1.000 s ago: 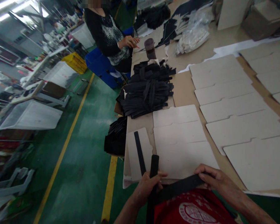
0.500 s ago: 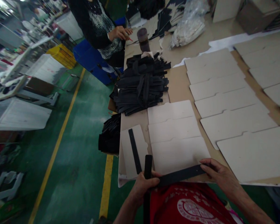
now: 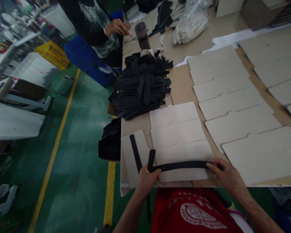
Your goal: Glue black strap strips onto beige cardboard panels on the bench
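A long black strip (image 3: 184, 165) stretches level between my hands, over the nearest pale board (image 3: 181, 152). My right hand (image 3: 224, 173) pinches its right end between thumb and fingers. At the other end, my left hand (image 3: 146, 178) is closed on it and also grips a second black strip (image 3: 151, 158), which sticks up above the fist and hangs below it past the table edge. Left of that hand another black strip (image 3: 135, 152) lies on a narrow pale board (image 3: 128, 161) at the table corner.
Bundles of black strips (image 3: 143, 90) are piled on the table's left side, with more in a box (image 3: 110, 142) below. Rows of overlapping pale boards (image 3: 235, 113) cover the right. A co-worker (image 3: 97, 32) stands at the far left edge, near a dark jar (image 3: 142, 35) and a plastic bag (image 3: 190, 26).
Both hands have risen and moved forward over the table edge, bringing the stretched strip from near the apron onto the nearest board. The view has shifted slightly.
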`<state>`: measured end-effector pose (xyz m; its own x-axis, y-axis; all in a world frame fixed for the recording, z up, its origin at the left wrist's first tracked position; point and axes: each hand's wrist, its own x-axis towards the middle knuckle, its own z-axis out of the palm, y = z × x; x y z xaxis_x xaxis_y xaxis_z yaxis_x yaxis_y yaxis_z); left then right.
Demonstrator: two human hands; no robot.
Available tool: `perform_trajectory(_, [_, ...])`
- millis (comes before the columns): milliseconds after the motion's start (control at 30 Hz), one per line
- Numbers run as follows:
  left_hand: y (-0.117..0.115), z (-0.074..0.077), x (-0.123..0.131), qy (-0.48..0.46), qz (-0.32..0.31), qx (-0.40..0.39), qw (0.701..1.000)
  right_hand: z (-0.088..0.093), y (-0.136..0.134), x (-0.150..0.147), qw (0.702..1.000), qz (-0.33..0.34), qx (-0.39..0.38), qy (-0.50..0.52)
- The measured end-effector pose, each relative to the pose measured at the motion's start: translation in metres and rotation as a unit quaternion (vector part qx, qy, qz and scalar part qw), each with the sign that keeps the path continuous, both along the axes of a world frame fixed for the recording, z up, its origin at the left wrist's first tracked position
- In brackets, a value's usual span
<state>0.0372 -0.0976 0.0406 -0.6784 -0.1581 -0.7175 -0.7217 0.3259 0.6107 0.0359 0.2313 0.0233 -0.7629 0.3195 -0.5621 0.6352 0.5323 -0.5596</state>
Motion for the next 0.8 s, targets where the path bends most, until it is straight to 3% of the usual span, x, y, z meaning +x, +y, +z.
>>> perform_trajectory(333, [0.014,-0.015,-0.010,0.010,0.007,-0.033,0.999,-0.012,-0.004,-0.012,0.998,-0.030,0.052,0.025])
perform_trajectory(600, [0.021,-0.011,-0.014,0.000,0.033,-0.027,0.999,-0.008,-0.007,-0.012,0.995,-0.043,0.079,0.030])
perform_trajectory(800, [0.023,-0.015,-0.012,0.006,0.048,-0.017,0.999,-0.022,-0.004,-0.012,0.993,-0.046,0.082,0.068])
